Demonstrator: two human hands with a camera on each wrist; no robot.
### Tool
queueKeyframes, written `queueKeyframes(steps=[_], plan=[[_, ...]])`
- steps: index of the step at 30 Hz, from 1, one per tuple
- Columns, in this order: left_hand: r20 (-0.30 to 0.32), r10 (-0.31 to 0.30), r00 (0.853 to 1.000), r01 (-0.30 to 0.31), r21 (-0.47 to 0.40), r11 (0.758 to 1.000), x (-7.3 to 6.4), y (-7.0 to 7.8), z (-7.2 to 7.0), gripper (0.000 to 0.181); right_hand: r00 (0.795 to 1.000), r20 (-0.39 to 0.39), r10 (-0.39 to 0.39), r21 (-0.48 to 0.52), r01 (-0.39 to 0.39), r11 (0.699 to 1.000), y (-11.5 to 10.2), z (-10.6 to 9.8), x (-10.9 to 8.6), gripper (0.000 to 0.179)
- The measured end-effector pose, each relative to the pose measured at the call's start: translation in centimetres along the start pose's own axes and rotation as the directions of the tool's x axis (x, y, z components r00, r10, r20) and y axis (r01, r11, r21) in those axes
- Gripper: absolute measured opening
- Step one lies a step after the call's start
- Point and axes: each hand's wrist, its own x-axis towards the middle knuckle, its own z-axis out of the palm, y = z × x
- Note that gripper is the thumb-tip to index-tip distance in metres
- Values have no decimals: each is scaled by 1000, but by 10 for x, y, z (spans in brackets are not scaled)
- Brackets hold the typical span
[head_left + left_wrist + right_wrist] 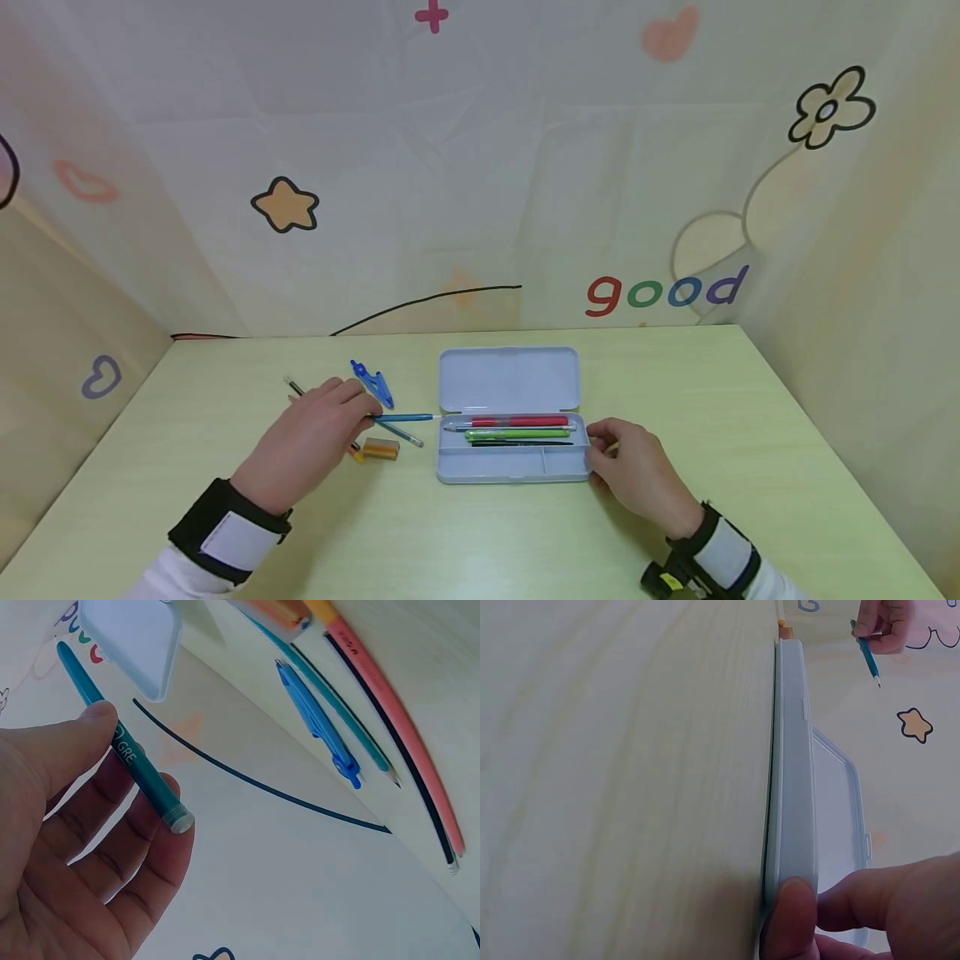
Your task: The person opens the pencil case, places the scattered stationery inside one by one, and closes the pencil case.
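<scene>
The teal pen (pixel 405 417) is off the surface (pixel 465 533), pinched in the left hand (pixel 311 442) just left of the pencil case (pixel 510 471), tip toward the case's open tray. In the left wrist view the thumb (pixel 71 742) presses the barrel against the curled fingers (pixel 150 847), w/ the butt end poking out past them, so the hold sits near the rear of the pen; judging by that, it leaves the front free to go in tip first. Left grip: closed round the pen, nothing else in it.

The case lies open, lid (pixel 508 379) flat behind the tray. Inside the long compartment: a red pen (pixel 517 422), a green pen (pixel 517 433) and a black one (pixel 521 443), side by side, lengthwise.

The right hand (pixel 637 471) is at the case's right end; thumb (pixel 791 919) and fingers curl onto the end wall, prob. to keep the light box from sliding. Right grip: closed on the case end.

Left forearm comes in low from the near left, wrist slightly raised; right wrist rests near the surface.

Beyond the left hand, on the surface: a blue compass (pixel 372 382), a pencil (pixel 294 387), another teal pencil (pixel 401 433), an orange eraser (pixel 381 450).
</scene>
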Motion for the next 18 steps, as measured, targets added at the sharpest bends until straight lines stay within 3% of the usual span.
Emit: queueKeyframes(steps=[10, 18], plan=[[-19, 42, 999, -42, 6, 999, 16, 9, 3, 20, 1000, 5, 18, -9, -18, 1000, 0, 0, 1, 31], [10, 20, 1000, -19, -25, 999, 29, 20, 5, 20, 1000, 6, 19, -7, -19, 1000, 0, 0, 0, 30]])
